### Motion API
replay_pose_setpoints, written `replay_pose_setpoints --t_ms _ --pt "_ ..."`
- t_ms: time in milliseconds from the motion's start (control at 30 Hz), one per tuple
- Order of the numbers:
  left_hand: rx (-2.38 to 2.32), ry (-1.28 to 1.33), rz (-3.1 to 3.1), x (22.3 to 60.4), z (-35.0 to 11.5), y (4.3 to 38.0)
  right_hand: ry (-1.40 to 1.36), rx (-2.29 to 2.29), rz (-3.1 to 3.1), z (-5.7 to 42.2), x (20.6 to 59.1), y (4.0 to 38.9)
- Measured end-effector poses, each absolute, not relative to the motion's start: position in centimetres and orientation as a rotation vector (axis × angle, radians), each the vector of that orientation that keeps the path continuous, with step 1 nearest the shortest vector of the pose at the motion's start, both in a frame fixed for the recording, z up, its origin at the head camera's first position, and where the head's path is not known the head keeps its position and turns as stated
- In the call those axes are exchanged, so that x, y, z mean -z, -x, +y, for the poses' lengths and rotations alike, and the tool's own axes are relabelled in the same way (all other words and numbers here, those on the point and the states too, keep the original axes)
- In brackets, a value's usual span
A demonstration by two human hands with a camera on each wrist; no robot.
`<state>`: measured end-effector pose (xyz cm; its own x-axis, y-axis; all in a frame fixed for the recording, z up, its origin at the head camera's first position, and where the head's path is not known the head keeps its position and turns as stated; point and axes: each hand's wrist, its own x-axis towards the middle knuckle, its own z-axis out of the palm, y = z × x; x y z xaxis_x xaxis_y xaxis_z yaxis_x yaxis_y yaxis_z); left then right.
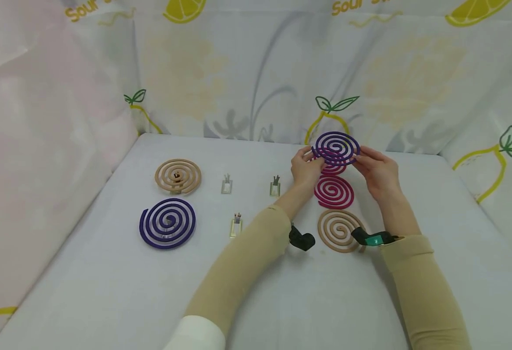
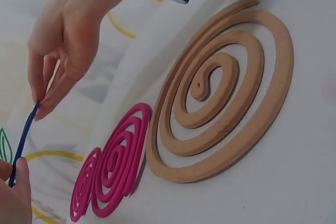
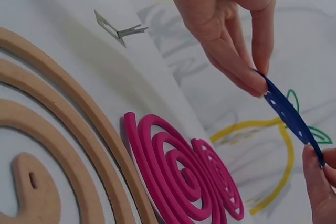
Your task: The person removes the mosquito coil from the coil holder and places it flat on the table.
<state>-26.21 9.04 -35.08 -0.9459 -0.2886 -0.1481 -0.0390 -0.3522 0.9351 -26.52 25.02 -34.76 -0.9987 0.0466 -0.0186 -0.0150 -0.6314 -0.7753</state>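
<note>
Both hands hold up a dark purple mosquito coil (image 1: 336,147) above the far right part of the table. My left hand (image 1: 306,170) pinches its left edge, and my right hand (image 1: 378,172) pinches the right edge between thumb and fingers. Seen edge-on in the left wrist view, the coil (image 2: 24,132) looks thin and slightly tilted. Underneath lies a magenta coil (image 1: 334,169), partly hidden by the raised one. Closer in are a second magenta coil (image 1: 333,192) and a tan coil (image 1: 340,230), set in a column.
At left, a tan coil (image 1: 178,176) sits over a metal stand, with a purple coil (image 1: 167,223) nearer. Three small metal stands (image 1: 226,186) (image 1: 275,188) (image 1: 236,227) stand mid-table. A patterned cloth (image 1: 256,63) hangs behind the white table (image 1: 107,291).
</note>
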Motion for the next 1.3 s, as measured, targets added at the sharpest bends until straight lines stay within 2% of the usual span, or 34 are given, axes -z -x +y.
replay_pose_setpoints --t_ms 767,1300 --pt "2.145 -0.606 -1.768 36.2 13.3 27.0 0.345 -2.580 -1.612 28.0 35.2 26.6" --pt "2.056 -0.457 -2.006 37.8 14.2 26.6 0.522 -2.418 -1.695 29.3 35.8 27.0"
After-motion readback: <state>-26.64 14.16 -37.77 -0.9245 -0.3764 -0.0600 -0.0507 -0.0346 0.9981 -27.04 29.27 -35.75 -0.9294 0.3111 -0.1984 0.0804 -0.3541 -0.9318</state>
